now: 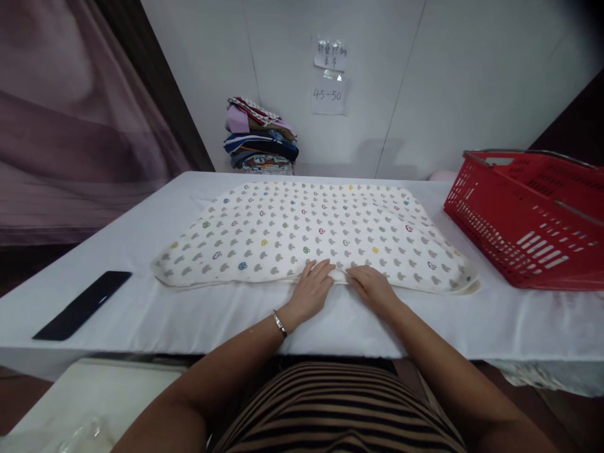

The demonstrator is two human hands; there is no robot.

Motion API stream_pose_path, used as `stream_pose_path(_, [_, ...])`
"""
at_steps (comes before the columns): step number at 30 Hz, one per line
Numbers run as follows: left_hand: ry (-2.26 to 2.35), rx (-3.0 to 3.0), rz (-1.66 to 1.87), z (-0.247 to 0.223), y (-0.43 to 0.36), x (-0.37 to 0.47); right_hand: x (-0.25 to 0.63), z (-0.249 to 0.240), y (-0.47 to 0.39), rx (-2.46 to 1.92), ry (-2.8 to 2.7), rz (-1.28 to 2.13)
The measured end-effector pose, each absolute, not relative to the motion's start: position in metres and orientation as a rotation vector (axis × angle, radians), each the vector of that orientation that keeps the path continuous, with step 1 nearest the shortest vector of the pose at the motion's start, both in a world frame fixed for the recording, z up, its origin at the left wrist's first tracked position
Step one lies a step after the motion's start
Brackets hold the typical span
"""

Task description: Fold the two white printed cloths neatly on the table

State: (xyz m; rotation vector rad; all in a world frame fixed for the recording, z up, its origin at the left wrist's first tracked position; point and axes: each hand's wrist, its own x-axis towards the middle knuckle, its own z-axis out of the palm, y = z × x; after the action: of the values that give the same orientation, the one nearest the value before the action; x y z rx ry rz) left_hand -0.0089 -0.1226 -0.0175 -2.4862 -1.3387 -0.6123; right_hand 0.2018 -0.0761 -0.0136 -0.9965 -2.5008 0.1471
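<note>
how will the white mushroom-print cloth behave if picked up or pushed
The white mushroom-print cloth is probably floppy: its near edge buckles between the left hand and right hand. It looks thin at that edge, so likely light for its broad spread. Pushed, it may wrinkle, since faint creases show on its right side.

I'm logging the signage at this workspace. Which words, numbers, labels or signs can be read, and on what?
"45-50": handwritten on the lower paper on the wall.
Upper paper: handwritten Chinese characters, too blurred to read surely.
No other text shows.
</note>
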Motion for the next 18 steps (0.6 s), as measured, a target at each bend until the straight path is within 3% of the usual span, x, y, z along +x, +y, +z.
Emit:
stream_pose_path(7, [-1.290,-2.485,-0.594,-0.024,-0.122,-0.009,0.188,0.010,-0.063,-1.189,-2.648,0.235])
stream_pose_path(11, [-1.288,-2.442,-0.616,-0.023,-0.122,-0.009,0.184,0.027,-0.043,-1.123,-2.451,-0.193])
stream_pose_path(14, [-1.288,-2.395,-0.677,-0.021,-0.124,-0.011,0.187,0.016,-0.040,-0.919,-2.479,-0.338])
stream_pose_path(18, [-1.264,-2.423,-0.674,-0.020,-0.125,-0.013,0.198,-0.011,-0.053,-0.720,-2.715,-0.185])
